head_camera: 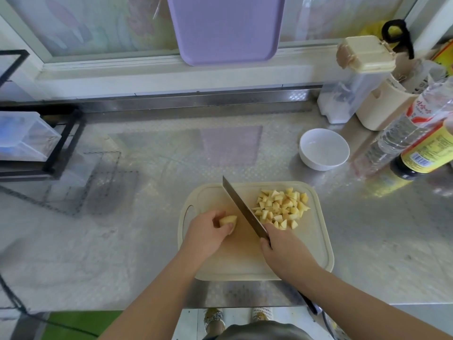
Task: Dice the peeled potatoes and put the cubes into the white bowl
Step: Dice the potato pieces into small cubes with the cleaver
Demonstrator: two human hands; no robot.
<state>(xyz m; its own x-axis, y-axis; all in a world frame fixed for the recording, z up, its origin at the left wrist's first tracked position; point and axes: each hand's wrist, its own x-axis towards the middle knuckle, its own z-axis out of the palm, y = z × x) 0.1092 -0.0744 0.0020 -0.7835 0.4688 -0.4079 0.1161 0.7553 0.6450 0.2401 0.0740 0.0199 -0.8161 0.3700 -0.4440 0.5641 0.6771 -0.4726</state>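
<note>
A cream cutting board (pixel 316 246) lies on the steel counter in front of me. My left hand (pixel 207 233) grips a peeled potato piece (pixel 228 220) on the board's left side. My right hand (pixel 282 246) holds a knife (pixel 241 207) by the handle, its long blade angled up and to the left, just right of the potato piece. A heap of several yellow potato cubes (pixel 282 208) sits on the board's far right part. The white bowl (pixel 324 148) stands empty beyond the board, to the right.
Bottles (pixel 426 148), a cream container (pixel 382 109) and a clear lidded box (pixel 353 79) crowd the right back corner. A black rack with clear bins (pixel 29 138) stands at the left. A purple tray (pixel 225 30) leans against the window. The counter's front edge (pixel 245 306) runs just below the board.
</note>
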